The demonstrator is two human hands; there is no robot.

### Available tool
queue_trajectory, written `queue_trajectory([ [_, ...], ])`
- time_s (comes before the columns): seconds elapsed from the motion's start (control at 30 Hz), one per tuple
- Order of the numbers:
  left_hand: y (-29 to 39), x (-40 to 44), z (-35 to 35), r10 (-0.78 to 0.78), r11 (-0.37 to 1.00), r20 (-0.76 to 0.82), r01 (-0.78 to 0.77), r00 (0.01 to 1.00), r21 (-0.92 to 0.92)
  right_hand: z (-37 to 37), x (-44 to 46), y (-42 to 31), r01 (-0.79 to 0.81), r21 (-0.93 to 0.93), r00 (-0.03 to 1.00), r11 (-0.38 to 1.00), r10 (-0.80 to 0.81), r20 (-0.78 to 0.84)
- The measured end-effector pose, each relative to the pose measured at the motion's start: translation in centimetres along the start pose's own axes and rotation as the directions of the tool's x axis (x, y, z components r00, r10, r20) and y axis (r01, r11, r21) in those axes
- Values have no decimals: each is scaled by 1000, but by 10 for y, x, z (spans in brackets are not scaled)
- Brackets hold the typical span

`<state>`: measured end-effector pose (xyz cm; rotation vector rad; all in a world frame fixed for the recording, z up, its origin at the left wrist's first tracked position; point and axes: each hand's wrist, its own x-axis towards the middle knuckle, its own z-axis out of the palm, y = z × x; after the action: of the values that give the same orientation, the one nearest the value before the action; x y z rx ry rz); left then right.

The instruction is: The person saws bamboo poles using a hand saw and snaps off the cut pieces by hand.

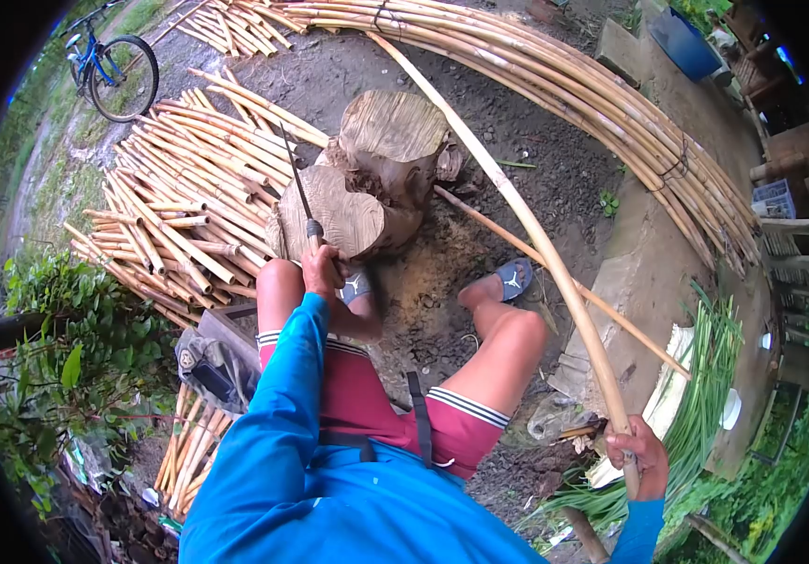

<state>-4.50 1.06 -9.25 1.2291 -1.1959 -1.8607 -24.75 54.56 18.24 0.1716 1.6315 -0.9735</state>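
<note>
Knife and pole are both firmly in your grasp: your left hand is closed round the knife's handle, and your right hand is wrapped round the pole's near end. To work well from here, I'd steady the stretch of pole to be struck on the front wood block, hold your right hand well back from the edge, and swing clear of your left knee, which sits just beside the handle. A short, square stroke should bite best. The blade points forward and slightly left, above the front block, towards the pile of canes. The pole lies to the right of the blocks; its long, bowed axis runs from your right hand forward and leftward, over a thin stick, its far end near the tied bundle.
</note>
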Motion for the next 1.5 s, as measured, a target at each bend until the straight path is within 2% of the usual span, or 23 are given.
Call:
queue_trajectory([
  [0.07,-1,-1,0,-6,1000,4,6,1000,2,-5,-16,0,24,-135,999,991,-28,-29],
  [0.27,6,-5,3,-34,998,21,33,999,46,-15,-48,-6,-6,-144,1000,990,8,8],
  [0.33,1,-3,2,28,1000,-3,-28,1000,1,-14,-54,-9,-6,-147,1000,989,10,27],
  [0.4,-10,4,-3,15,1000,11,-15,1000,-13,-10,-55,-13,-1,-164,997,986,14,81],
  [0.47,-14,7,-3,19,994,-33,-23,999,-111,-3,-48,-17,30,-164,996,986,-16,88],
  [0.53,-21,15,-8,6,996,-2,-6,1000,-94,-2,-30,-15,-14,-154,996,988,27,80],
  [0.57,-23,17,-10,-3,996,6,3,1000,-87,-11,-19,-10,30,-191,990,981,-2,144],
  [0.67,-38,28,-20,-10,996,22,12,1000,-93,-22,6,-10,26,-206,975,978,21,219],
  [0.73,-23,17,-13,1,996,19,1,1000,-90,-28,15,-16,34,-226,967,973,24,252],
  [0.87,-8,5,-3,33,999,-2,-33,999,-3,-30,21,-34,84,-330,962,940,9,272],
  [0.93,-11,6,-1,53,998,-20,-53,998,-25,-31,24,-36,116,-405,963,907,-3,268],
  [1.0,-11,6,1,67,995,-32,-69,997,-71,-31,29,-37,108,-409,959,906,14,285],
  [1.23,-7,5,1,36,997,-46,-39,998,-64,-41,49,-27,105,-381,929,919,46,367],
  [1.3,-8,11,-6,-18,1000,-73,18,997,6,-46,57,-27,37,-441,966,897,81,245],
  [1.33,-7,11,-4,-81,996,-89,84,993,25,-48,64,-30,70,-532,985,844,25,169],
  [1.37,-20,23,-16,-137,989,-52,134,989,-64,-47,72,-35,105,-606,993,788,-51,105],
  [1.4,-25,26,-16,-86,987,-87,73,993,-143,-56,89,-28,69,-740,996,670,-82,18],
  [1.43,-37,42,-38,-46,999,41,46,998,8,-66,109,-19,145,-861,969,488,-245,24],
  [1.47,-28,35,-27,-151,982,-48,144,987,-120,-80,130,2,217,-908,876,359,-483,18],
  [1.5,-39,47,-36,-115,971,-92,93,989,-220,-91,151,12,192,-923,858,334,-514,-8],
])
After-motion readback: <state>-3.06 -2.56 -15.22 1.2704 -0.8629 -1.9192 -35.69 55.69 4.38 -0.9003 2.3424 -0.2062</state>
